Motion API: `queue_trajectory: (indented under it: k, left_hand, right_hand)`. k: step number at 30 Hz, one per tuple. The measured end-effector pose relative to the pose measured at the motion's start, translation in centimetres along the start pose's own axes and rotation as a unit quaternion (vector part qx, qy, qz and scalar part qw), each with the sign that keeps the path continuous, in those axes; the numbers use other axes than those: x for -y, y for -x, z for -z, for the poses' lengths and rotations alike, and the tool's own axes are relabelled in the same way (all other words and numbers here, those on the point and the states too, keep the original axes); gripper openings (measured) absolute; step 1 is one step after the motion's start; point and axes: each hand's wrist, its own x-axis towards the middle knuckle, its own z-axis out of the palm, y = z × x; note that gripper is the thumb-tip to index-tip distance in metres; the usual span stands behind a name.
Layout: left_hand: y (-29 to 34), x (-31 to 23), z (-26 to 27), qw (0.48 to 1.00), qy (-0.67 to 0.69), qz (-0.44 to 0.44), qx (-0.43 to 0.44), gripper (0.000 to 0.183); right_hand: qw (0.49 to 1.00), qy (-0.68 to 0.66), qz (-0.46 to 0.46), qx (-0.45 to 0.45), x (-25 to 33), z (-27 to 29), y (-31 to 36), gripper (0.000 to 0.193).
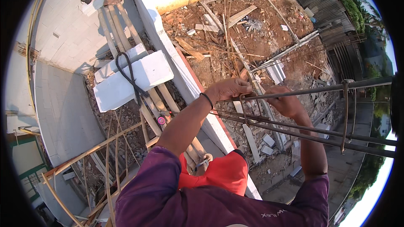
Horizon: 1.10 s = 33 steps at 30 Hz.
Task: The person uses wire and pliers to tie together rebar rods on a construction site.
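The rebar cage [311,117] juts out from the right edge of the view, high above a rubble-strewn lot [261,38], with open air under it and to its right. On its left runs the white wall top [168,54], a narrow ledge with a red-painted outer edge, crossing from the upper middle down toward the person's body. Left of that ledge the room is crowded: 2 white blocks [130,80] lie on bamboo poles [122,29], and a black loop of strap [128,73] rests across the blocks. Lower left, bent bamboo strips [97,155] cross a shaded drop beside pale block walls [63,105].

The cage is made of dark, rusty long bars, about 4 in sight, lying nearly level and bound by a rectangular stirrup [346,115] near the right side. A second stirrup sits at the near end, right where the hands work.

The left hand [229,89] is closed over the top bar at that near stirrup, a black band on its wrist. The right hand [286,101] is curled around the same top bar just beside it; the 2 hands are close but not touching.

A small pink round object [161,120] lies on the poles below the blocks. On the lot below lie grey planks [240,17] and pale block fragments [275,71]. A corrugated metal roof [326,6] sits at the upper right, edged by green trees [349,0].
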Motion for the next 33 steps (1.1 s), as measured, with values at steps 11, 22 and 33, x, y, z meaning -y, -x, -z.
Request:
queue_trajectory:
  k: [11, 22, 33]
  left_hand:
    - [1.2, -2.8, -2.7, 0.997, -0.047, 0.01, -0.065, 0.017]
    - [2.5, -3.4, -4.9, 0.989, 0.004, 0.02, -0.15, 0.029]
    - [3.4, -2.8, -5.5, 0.988, -0.006, -0.006, -0.155, 0.029]
  right_hand:
    - [0.995, -0.001, -0.025, 0.097, 0.1, 2.2, -2.5, 0.018]
    - [0.987, -0.097, -0.046, 0.121, -0.6, 0.9, 0.0, 0.014]
    - [0.939, -0.299, -0.049, 0.163, -4.7, -2.5, 1.0, 0.013]
